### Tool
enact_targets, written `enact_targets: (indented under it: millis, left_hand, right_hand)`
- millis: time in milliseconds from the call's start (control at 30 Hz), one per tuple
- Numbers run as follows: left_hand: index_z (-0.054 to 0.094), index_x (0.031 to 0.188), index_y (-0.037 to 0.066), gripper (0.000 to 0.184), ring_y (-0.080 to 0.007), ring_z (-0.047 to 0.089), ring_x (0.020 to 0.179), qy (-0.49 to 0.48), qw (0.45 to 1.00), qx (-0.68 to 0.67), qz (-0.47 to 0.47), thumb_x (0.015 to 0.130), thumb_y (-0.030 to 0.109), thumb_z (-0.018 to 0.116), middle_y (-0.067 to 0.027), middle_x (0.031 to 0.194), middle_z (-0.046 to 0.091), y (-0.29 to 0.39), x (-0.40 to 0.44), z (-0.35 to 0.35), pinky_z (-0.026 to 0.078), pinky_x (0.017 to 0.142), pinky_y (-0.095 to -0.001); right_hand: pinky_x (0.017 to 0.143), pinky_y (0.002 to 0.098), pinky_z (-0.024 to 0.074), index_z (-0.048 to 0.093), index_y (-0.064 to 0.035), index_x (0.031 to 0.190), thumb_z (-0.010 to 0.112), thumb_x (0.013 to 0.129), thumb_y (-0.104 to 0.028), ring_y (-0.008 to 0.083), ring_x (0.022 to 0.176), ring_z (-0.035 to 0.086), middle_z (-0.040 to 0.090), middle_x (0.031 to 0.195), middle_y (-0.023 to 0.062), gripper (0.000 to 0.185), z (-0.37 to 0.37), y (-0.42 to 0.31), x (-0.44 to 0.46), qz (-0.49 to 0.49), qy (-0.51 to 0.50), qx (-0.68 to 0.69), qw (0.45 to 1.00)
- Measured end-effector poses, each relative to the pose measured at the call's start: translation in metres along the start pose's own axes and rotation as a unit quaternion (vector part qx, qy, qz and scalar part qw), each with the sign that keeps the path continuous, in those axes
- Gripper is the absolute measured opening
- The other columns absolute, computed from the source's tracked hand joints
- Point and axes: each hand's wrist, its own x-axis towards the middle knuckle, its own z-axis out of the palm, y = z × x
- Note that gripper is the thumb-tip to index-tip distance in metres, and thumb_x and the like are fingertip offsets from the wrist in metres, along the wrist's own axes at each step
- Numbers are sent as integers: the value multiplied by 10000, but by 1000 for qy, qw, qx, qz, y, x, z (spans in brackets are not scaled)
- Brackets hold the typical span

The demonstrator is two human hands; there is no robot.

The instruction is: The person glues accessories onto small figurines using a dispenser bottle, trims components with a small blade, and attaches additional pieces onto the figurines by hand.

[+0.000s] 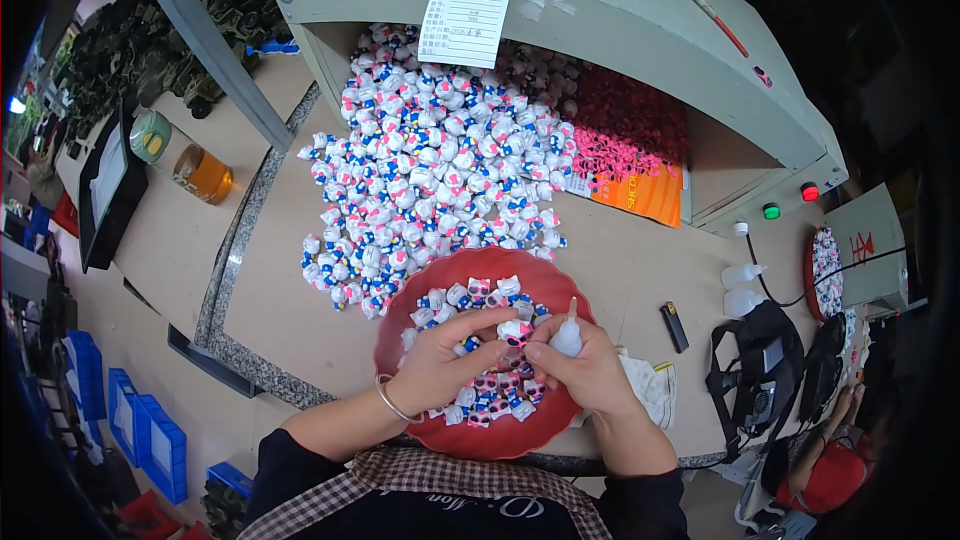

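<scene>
My left hand (447, 358) is closed on a small white cat figurine (514, 331) with pink sunglasses, held over a red scalloped bowl (553, 422). In my right hand (598, 368) is a small white squeeze bottle (567, 339) with a thin nozzle pointing up. The thumb and finger of that same hand touch the figurine's side. Inside the bowl lie more figurines, several with sunglasses on and others without. Behind the bowl spreads a large heap of white, blue and pink figurines (430, 155).
A grey metal hood (640, 10) stands over the heap. Small pink pieces (630, 125) lie beneath it on the right, near an orange sheet (645, 197). A black lighter-like object (674, 327), a white cloth (650, 390) and a black bag (755, 370) are on the right.
</scene>
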Motion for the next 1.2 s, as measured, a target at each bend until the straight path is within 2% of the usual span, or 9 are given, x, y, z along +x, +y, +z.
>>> enact_targets:
  millis: [167, 367, 600, 700, 867, 967, 1000, 1067, 1200]
  left_hand:
    - [524, 1177, 45, 362, -79, 531, 811, -8, 999, 23, 23, 819, 38, 580, -45, 953, 580, 2, 1, 1, 451, 717, -201]
    - [546, 1159, 45, 343, -68, 527, 800, -4, 999, 33, -16, 818, 42, 586, -28, 899, 590, 2, -1, 0, 443, 700, -205]
    - [556, 1139, 23, 316, -88, 550, 881, 8, 995, -47, -87, 823, 28, 568, -57, 1005, 604, -1, 0, -2, 451, 780, -225]
    - [561, 1119, 4, 300, -126, 555, 953, 4, 992, -71, -101, 819, -4, 549, -83, 1065, 587, -1, 0, -3, 454, 837, -258]
    - [561, 1117, 2, 293, -134, 550, 967, 1, 991, -81, -109, 824, -1, 545, -83, 1066, 588, -2, -1, -2, 449, 844, -262]
    - [561, 1119, 12, 303, -134, 558, 928, -4, 997, -45, -66, 816, 5, 561, -90, 1072, 573, 2, 1, -1, 451, 822, -253]
    - [559, 1124, 17, 312, -131, 556, 920, -14, 1000, -3, -15, 812, 8, 568, -89, 1085, 557, 0, 1, -2, 451, 813, -250]
    - [553, 1133, 27, 330, -127, 550, 905, -35, 992, 83, 88, 804, 13, 582, -86, 1112, 526, -6, 4, -3, 452, 794, -244]
    - [494, 1192, 39, 405, -135, 527, 941, -12, 1000, -7, -19, 798, -7, 574, -68, 1166, 457, 2, 0, 0, 442, 843, -281]
  right_hand:
    - [480, 181, 393, 546, -37, 826, 629, 800, -107, 46, 548, 498, 542, 654, -5, 112, 3, 5, 0, -22, 27, -38, 999]
    - [522, 185, 410, 551, -35, 828, 633, 800, -106, 40, 586, 509, 545, 663, -16, 111, 5, 13, -4, -37, 57, -75, 995]
    - [632, 219, 465, 545, -15, 870, 628, 795, -66, 81, 716, 580, 568, 823, 25, 123, 15, 20, 0, -111, 80, -33, 990]
    - [649, 221, 480, 510, 10, 910, 599, 797, 3, 101, 734, 585, 536, 843, 50, 144, 12, 25, 3, -208, 67, -147, 965]
    - [650, 240, 470, 526, -19, 894, 626, 787, -47, 96, 771, 575, 560, 829, 37, 148, 11, 31, 3, -183, 70, -111, 974]
    - [643, 232, 465, 523, -24, 912, 611, 800, -42, 82, 770, 567, 559, 833, 27, 144, 10, 21, -1, -134, 46, -70, 987]
    - [639, 228, 463, 522, -26, 921, 606, 804, -41, 77, 771, 564, 558, 834, 24, 145, 9, 16, -1, -112, 34, -47, 992]
    - [630, 211, 451, 516, -28, 958, 588, 814, -26, 66, 728, 536, 535, 812, 12, 161, 3, 15, -3, -148, 44, -51, 987]
    - [688, 221, 445, 477, -21, 1054, 550, 824, 0, 78, 768, 501, 511, 851, 23, 242, -16, 11, -9, -148, 98, -51, 983]
